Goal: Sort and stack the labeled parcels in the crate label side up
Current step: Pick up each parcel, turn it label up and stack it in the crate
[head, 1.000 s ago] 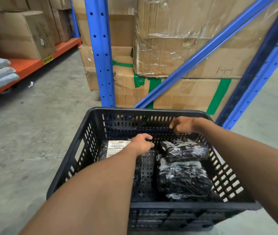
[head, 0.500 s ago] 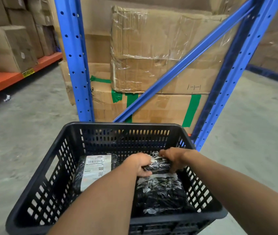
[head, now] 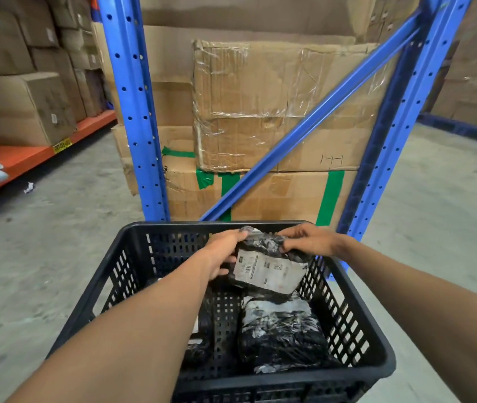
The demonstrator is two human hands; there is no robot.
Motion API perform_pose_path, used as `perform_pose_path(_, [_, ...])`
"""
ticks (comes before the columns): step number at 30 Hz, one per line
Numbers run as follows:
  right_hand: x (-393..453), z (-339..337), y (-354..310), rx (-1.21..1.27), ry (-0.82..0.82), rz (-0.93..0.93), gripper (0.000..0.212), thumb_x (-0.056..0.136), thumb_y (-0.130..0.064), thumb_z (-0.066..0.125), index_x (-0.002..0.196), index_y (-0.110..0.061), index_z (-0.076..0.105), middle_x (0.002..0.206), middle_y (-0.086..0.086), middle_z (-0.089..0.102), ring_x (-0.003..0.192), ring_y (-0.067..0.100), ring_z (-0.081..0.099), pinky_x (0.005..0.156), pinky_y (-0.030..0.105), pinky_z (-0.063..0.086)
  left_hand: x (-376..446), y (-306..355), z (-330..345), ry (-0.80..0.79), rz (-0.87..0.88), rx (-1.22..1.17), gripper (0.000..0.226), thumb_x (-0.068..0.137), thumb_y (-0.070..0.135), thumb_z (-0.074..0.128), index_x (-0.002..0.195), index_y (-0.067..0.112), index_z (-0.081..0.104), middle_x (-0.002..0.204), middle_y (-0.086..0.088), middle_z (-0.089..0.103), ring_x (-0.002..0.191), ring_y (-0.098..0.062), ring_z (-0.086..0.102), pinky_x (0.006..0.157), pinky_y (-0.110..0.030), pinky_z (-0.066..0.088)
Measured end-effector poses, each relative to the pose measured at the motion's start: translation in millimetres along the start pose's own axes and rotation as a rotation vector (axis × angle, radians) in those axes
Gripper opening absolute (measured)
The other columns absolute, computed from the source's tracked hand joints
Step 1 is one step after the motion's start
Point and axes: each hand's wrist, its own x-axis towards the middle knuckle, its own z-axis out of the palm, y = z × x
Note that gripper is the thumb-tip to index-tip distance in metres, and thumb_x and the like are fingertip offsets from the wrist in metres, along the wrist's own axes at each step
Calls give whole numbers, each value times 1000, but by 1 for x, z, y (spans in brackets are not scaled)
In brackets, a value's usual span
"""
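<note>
Parcel (head: 266,266) in black plastic wrap sits raised above the far half of the black crate (head: 132,254), held between both hands with its white label (head: 266,270) turned up toward the camera. The left hand (head: 221,254) clasps the parcel's left edge, fingers over the top corner and thumb on the near side, so that grip is clenched on the parcel. The right hand (head: 308,242) pinches the bunched wrap at the parcel's upper right, that grip also closed on the parcel. The parcel tilts, its near edge lower than its far edge.

Below it, on the right side of the crate floor, lies a second wrapped parcel (head: 282,335), dark and crinkled, with no label showing on its upper face. On the left side, mostly hidden under the left forearm, a third parcel (head: 198,341) shows only a sliver with a bit of white on it.

The crate stands on the concrete floor (head: 57,242) in front of a blue rack upright (head: 132,106), behind which stacked cardboard boxes (head: 275,112) carry clear film and green tape. To the left, an orange shelf (head: 28,155) holds more boxes.
</note>
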Motion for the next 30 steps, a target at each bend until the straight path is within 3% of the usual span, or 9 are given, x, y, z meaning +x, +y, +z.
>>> perform_pose_path(2, [0,-4,-7,83,77,0,23,95,-24,60,74,-15,64,55,-6,54,51,9,44,49,20,35,0,10,-16,61,79,-139,46,89,56,52,126,30,60,96,4,60,91,-16,56,85,-40,46])
perform_pose_path(5, [4,-2,-20,311,99,17,23,96,-32,54,92,-13,67,78,1,72,72,16,65,60,26,53,0,12,-42,171,106,-204,58,93,60,42,136,23,53,106,0,60,107,-24,56,93,-42,43])
perform_pose_path(8, [7,4,-38,463,64,-38,22,98,-28,49,95,-15,66,82,3,74,68,14,68,60,27,56,-5,-8,-70,225,-30,-201,70,90,68,35,142,23,46,134,-8,57,123,-29,54,98,-47,43])
perform_pose_path(13, [15,21,-61,666,-40,-62,27,102,-23,42,116,-9,61,106,12,71,87,22,68,78,39,60,-18,-30,-106,-27,-116,-403,74,80,77,43,122,17,56,118,-13,68,106,-32,68,77,-42,58])
perform_pose_path(17, [19,41,-68,641,-192,24,27,103,-24,38,113,-7,57,95,11,78,85,24,74,83,46,62,-19,-25,-113,-53,-115,-275,46,85,50,63,120,19,59,113,-11,70,99,-30,68,73,-41,59])
perform_pose_path(22, [32,80,-70,532,-278,201,47,101,-40,47,139,-14,52,141,13,58,114,35,64,90,55,58,-15,-44,-123,47,-127,-187,32,90,18,64,121,10,61,109,-13,74,97,-32,72,81,-54,59])
perform_pose_path(25, [43,105,-70,363,-280,316,52,102,-46,47,142,-13,50,143,15,57,96,33,69,102,57,52,-14,-57,-134,142,-118,-126,43,88,13,67,126,11,47,115,-15,67,96,-31,70,75,-48,61])
perform_pose_path(27, [53,122,-68,347,-250,346,55,102,-42,50,145,-9,44,149,18,50,74,30,68,103,54,52,-11,-66,-141,177,-141,-44,42,87,16,68,123,12,46,113,-14,65,95,-30,68,82,-47,59])
perform_pose_path(30, [68,145,-61,303,-219,353,62,101,-31,56,151,-2,35,162,22,32,62,27,58,98,48,55,-4,-75,-148,184,-196,31,37,90,12,63,124,8,49,107,-15,67,95,-31,68,92,-47,56])
